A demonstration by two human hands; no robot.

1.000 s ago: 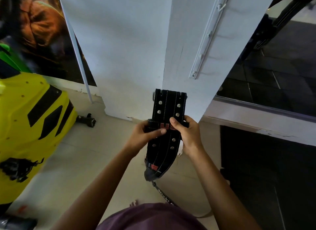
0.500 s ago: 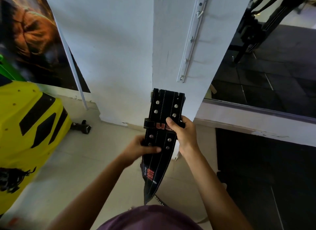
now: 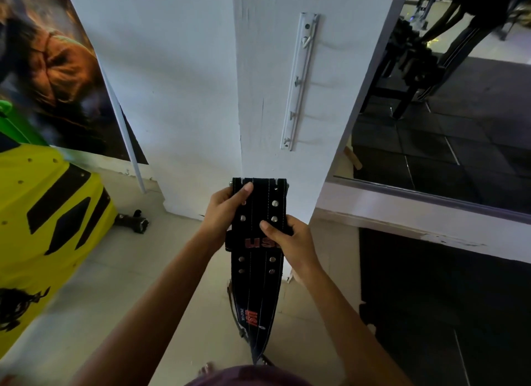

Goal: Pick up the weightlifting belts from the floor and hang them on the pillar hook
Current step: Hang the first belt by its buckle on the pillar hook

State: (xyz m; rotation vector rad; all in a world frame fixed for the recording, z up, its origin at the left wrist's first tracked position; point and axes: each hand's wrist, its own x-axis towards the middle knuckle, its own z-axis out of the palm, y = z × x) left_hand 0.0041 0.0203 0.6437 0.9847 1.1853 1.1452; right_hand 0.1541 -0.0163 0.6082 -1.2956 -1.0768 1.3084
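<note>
Belt upright, lengthwise vertical, buckle end up, gripped in both hands.

Readable text on your belt: red block letters "US" across the keeper loop, followed by a further character cut off by your right hand, so you cannot read the whole word. Lower down, on the tapered part of the belt, a red logo is printed sideways; it looks like the same "US..." mark, not certain. Beside it is a line of small white lettering, too small to read. On the yellow panel at your left you see a black animal emblem, no letters legible.
</note>
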